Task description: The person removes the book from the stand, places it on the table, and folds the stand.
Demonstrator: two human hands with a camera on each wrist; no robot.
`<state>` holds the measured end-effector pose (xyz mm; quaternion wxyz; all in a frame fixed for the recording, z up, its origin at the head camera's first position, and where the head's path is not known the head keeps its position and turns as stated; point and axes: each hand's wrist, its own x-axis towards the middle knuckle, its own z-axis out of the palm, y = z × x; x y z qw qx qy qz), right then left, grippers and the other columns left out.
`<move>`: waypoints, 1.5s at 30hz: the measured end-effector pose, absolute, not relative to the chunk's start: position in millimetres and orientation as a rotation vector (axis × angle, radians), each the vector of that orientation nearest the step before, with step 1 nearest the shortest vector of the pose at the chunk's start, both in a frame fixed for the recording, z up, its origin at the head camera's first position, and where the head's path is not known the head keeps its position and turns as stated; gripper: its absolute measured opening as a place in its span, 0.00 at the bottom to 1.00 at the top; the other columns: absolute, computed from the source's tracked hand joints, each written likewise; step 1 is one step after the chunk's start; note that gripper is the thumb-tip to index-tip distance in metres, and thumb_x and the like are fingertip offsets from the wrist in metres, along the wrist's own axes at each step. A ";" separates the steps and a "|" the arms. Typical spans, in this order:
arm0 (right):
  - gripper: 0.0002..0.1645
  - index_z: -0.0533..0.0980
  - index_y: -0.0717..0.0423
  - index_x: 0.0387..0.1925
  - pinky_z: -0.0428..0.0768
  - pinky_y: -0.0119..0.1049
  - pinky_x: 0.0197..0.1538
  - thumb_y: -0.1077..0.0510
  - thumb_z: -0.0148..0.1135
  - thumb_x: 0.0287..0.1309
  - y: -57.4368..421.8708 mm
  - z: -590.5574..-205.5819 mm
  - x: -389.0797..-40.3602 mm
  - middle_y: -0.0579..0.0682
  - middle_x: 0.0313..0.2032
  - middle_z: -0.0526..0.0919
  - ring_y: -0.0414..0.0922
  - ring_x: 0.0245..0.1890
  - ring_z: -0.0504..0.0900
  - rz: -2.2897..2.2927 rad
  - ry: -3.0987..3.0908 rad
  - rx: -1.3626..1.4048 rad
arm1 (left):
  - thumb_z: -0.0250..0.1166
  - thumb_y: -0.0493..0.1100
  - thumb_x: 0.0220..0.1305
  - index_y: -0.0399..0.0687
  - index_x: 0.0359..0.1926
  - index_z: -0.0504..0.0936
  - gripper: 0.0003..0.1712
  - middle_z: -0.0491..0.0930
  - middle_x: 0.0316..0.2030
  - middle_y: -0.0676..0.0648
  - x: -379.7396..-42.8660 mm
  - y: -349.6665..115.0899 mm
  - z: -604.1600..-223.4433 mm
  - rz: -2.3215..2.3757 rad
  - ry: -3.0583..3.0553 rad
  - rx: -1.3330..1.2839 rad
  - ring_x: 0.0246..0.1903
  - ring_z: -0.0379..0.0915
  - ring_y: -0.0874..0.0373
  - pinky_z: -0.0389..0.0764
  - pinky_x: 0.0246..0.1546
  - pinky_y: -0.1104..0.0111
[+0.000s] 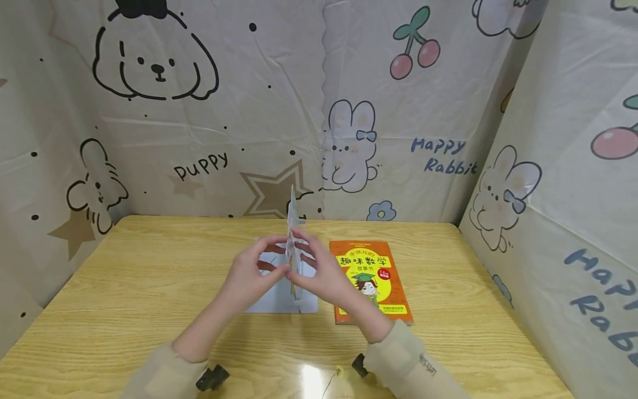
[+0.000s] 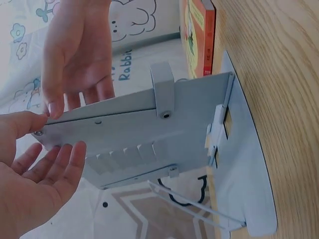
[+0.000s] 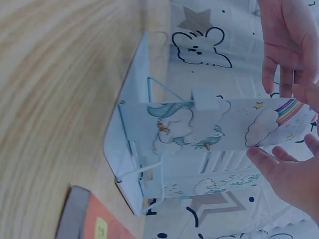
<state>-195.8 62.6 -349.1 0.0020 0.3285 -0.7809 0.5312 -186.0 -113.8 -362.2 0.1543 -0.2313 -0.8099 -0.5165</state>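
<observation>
A pale metal book stand (image 1: 292,213) rises edge-on in the head view above its flat base plate (image 1: 266,303). My left hand (image 1: 254,269) holds the panel from the left, thumb at the near edge. From the opposite side my right hand (image 1: 323,270) holds the same panel, its fingers spread. In the left wrist view the panel's plain back (image 2: 134,134) shows slots and a folded bracket (image 2: 163,92). The right wrist view shows its printed front (image 3: 229,117), with unicorns, a cloud and a rainbow. Wire supports (image 3: 162,184) join panel and base.
To the right of the stand lies an orange book (image 1: 396,299) with a cartoon figure on its cover. The wooden table (image 1: 124,288) ends at a printed cloth backdrop (image 1: 279,111). A small yellow item (image 1: 340,370) with a thin thread lies near the front edge.
</observation>
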 end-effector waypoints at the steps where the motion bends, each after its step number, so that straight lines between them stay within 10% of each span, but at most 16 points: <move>1: 0.44 0.53 0.53 0.65 0.67 0.49 0.58 0.64 0.62 0.49 63.3 -347.7 -195.6 0.53 0.63 0.57 0.55 0.60 0.63 1.652 -2.454 1.032 | 0.65 0.34 0.51 0.45 0.52 0.71 0.26 0.76 0.44 0.47 -184.1 -111.1 -358.9 -1.476 -2.328 -0.666 0.44 0.73 0.52 0.80 0.32 0.72; 25: 0.41 0.55 0.44 0.63 0.74 0.46 0.52 0.66 0.61 0.50 80.1 -356.2 -197.9 0.48 0.63 0.56 0.56 0.60 0.63 1.762 -2.444 0.931 | 0.67 0.52 0.48 0.54 0.62 0.61 0.40 0.63 0.60 0.48 -233.6 -153.9 -389.3 -1.291 -2.651 -0.588 0.58 0.60 0.50 0.67 0.56 0.56; 45: 0.42 0.55 0.38 0.63 0.76 0.38 0.50 0.58 0.64 0.49 83.4 -388.2 -216.7 0.36 0.62 0.56 0.46 0.60 0.64 1.757 -2.392 0.928 | 0.69 0.44 0.48 0.45 0.61 0.63 0.40 0.63 0.60 0.44 -277.5 -183.9 -434.8 -1.321 -2.910 -0.708 0.61 0.56 0.47 0.57 0.60 0.48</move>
